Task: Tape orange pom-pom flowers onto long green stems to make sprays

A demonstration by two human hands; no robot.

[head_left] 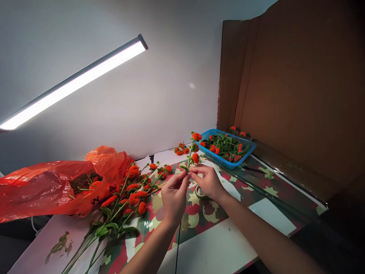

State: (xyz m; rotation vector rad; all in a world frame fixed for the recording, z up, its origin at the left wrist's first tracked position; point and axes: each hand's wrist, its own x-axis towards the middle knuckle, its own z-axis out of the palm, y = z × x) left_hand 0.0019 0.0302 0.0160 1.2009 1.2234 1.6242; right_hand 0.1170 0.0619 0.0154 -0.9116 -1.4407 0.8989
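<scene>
Between both hands, at the middle of the table, stands an upright artificial flower stem (189, 154) with fuzzy orange blooms and green leaves. My left hand (174, 192) pinches it low down, thumb and finger together. From the other side my right hand (209, 182) closes its fingertips on the same spot. A thin dark wire runs down from under my hands toward the front edge. Just below my right hand lies a roll of green tape (197, 193), partly hidden by it. A pile of finished-looking orange flower stems (134, 198) lies left of my left hand.
A blue basket (232, 164) of orange flowers and green pieces stands at back right. An orange plastic bag (51, 190) holds more at left. Small orange flowers (181, 148) lie by the wall. A lit tube lamp (76, 82) hangs above; a cardboard panel (293, 95) rises on the right.
</scene>
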